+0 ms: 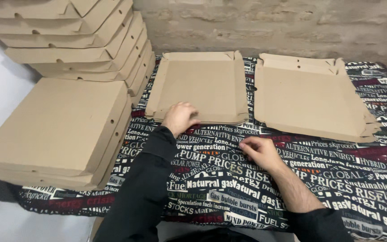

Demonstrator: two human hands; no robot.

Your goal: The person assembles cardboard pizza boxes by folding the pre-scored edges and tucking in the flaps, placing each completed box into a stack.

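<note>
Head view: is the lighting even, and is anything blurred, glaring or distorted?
Head view: soft, fairly even light with no glare; the left hand on the flat cardboard stack casts only a faint shadow. The right hand on the printed cloth looks slightly soft. The folded boxes at left and the table's far edge bow a little, suggesting wide-angle distortion.

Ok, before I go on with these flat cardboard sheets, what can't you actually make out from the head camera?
- Left hand: its fingertips lie on the near edge of the left stack of flat cardboard blanks; whether they grip a sheet is hidden.
- That stack's sheet count: edges too thin to tell.
- Right hand: fingers curled on the printed cloth; anything pinched is hidden.
- Folded boxes: piles cut off by the top and left edges.
</note>
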